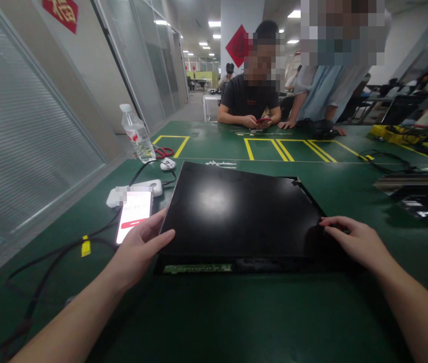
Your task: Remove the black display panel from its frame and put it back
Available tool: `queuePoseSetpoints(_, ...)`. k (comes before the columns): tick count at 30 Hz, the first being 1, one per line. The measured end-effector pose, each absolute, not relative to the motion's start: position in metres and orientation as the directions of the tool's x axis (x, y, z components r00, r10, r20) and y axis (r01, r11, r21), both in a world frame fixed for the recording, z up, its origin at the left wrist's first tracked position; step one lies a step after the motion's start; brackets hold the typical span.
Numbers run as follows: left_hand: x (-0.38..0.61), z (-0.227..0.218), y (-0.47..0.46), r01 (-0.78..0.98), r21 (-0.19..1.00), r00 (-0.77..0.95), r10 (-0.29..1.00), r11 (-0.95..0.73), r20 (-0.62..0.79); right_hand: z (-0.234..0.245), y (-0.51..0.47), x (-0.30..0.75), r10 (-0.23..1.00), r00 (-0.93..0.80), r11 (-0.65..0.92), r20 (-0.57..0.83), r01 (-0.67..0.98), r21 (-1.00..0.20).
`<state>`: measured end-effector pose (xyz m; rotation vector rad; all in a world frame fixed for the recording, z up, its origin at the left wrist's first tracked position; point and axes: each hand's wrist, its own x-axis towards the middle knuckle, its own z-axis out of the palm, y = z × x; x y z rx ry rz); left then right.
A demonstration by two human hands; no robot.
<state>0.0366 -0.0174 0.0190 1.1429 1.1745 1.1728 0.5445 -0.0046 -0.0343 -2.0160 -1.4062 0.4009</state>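
Note:
A glossy black display panel lies flat on the green table mat, with a thin green circuit strip along its near edge. My left hand grips the panel's near left corner, thumb on top and fingers curled under the edge. My right hand rests at the near right corner, fingers stretched flat on the panel's edge.
A lit phone lies beside my left hand, with a white charger, black cables, a water bottle and red scissors beyond. Two people sit at the far side. Dark parts lie at right.

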Motion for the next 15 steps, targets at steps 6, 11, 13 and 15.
queuePoseSetpoints(6,0.0388,0.0185,-0.0187,-0.076,0.997,0.042,0.999,-0.004,0.007,-0.035,-0.0054,0.5443,0.903,0.418,-0.215,0.099,0.638,-0.739)
queuePoseSetpoints(11,0.0366,0.016,-0.0209,-0.088,0.994,0.057,0.996,-0.061,0.066,-0.0332,-0.0012,0.5424,0.837,0.536,-0.243,0.111,0.546,-0.802)
queuePoseSetpoints(13,0.0348,0.0143,-0.0212,-0.1,0.992,0.074,0.993,-0.082,0.089,-0.0313,-0.0002,0.5434,0.834,0.548,-0.29,0.067,0.538,-0.791)
queuePoseSetpoints(15,0.0328,0.0127,-0.0213,-0.112,0.989,0.087,0.99,-0.097,0.107,-0.029,-0.0004,0.544,0.835,0.549,-0.319,0.037,0.538,-0.78)
